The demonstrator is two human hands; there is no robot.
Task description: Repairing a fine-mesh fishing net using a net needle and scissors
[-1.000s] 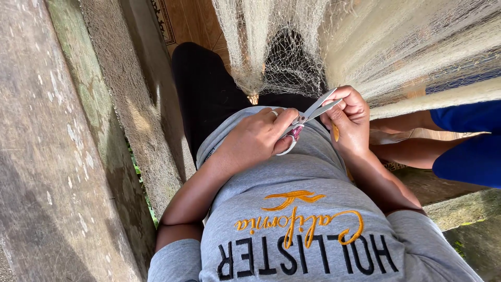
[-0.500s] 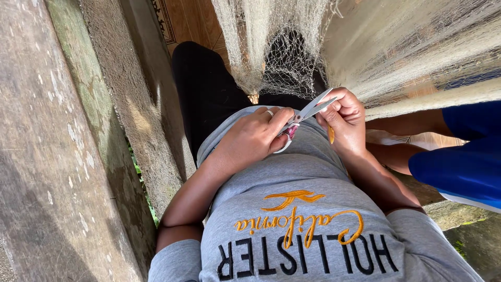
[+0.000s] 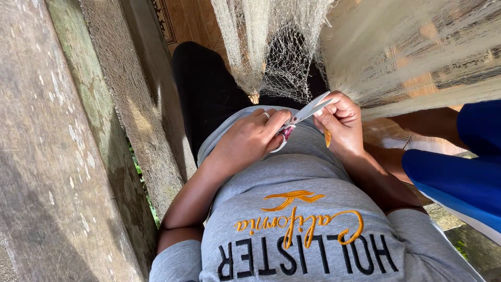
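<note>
One pair of scissors (image 3: pixel 304 116), one fishing net (image 3: pixel 276 57), two hands at work, one ring (image 3: pixel 266 115)

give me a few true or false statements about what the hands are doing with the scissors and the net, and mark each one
1. The left hand holds the scissors. True.
2. The scissors' blades are spread wide apart. False: they look shut or nearly so.
3. The right hand is at the net, by the blade tips. True.
4. The net lies flat on the floor. False: it hangs down from above to the lap.
5. A person in a blue garment sits to the right. True.
</note>
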